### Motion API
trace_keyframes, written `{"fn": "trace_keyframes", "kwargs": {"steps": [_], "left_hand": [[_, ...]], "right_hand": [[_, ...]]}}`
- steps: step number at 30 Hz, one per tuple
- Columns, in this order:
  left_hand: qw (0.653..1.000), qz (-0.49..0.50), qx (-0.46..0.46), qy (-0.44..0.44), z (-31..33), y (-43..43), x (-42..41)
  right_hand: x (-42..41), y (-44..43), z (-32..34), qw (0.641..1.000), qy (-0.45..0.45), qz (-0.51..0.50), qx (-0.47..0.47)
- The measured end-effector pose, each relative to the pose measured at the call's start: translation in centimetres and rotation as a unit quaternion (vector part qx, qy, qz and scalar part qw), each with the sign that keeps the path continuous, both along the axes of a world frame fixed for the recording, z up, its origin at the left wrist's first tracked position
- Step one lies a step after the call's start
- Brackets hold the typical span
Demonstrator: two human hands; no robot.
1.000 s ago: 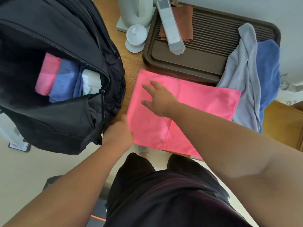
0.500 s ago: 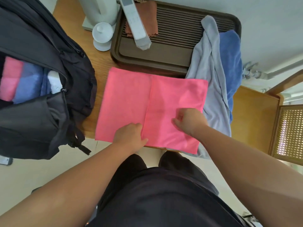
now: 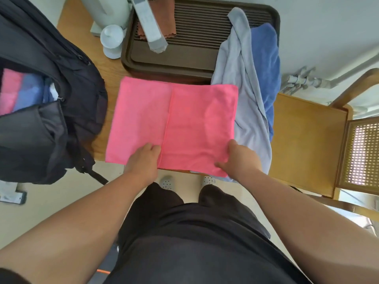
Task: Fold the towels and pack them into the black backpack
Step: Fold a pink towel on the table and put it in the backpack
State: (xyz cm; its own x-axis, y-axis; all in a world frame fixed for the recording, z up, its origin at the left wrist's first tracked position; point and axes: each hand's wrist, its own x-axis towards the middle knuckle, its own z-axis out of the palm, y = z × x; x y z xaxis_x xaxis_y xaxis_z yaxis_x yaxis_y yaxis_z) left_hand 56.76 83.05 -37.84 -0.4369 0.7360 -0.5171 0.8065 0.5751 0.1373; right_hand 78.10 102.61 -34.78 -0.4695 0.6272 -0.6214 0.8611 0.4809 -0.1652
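A pink towel (image 3: pixel 184 119) lies flat on the wooden table (image 3: pixel 106 70), with a fold line running down its middle. My left hand (image 3: pixel 142 161) grips its near edge at the fold line, fingers curled. My right hand (image 3: pixel 243 158) pinches the near right corner. The black backpack (image 3: pixel 67 103) stands open at the left, with folded pink, blue and white towels (image 3: pixel 22 89) inside. A grey towel (image 3: pixel 244 83) and a blue towel (image 3: pixel 266 64) lie crumpled to the right of the pink one, partly over the tray.
A brown slatted tray (image 3: pixel 205 23) behind the towel holds a long white device (image 3: pixel 150 27) and a brown cloth (image 3: pixel 166 27). A white kettle (image 3: pixel 106 9) and lidded cup (image 3: pixel 111 41) stand back left. A wooden chair (image 3: pixel 307 140) is on the right.
My right hand has slid from the left half of the towel back to its near right corner. My left hand moved along the near edge to the fold line.
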Motion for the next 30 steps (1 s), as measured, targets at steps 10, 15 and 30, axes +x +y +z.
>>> {"fn": "trace_keyframes", "kwargs": {"steps": [10, 15, 30], "left_hand": [[0.991, 0.038, 0.098, -0.087, -0.4, -1.4, -1.2], [0.99, 0.045, 0.1, -0.089, -0.2, -2.3, -0.9], [0.98, 0.071, 0.152, -0.108, 0.3, -2.8, -1.6]], "right_hand": [[0.8, -2.3, 0.4, 0.932, 0.179, -0.283, -0.139], [-0.2, -1.7, 1.0, 0.996, 0.002, -0.093, 0.0], [-21.6, -1.4, 0.1, 0.989, 0.122, -0.004, -0.079]]}}
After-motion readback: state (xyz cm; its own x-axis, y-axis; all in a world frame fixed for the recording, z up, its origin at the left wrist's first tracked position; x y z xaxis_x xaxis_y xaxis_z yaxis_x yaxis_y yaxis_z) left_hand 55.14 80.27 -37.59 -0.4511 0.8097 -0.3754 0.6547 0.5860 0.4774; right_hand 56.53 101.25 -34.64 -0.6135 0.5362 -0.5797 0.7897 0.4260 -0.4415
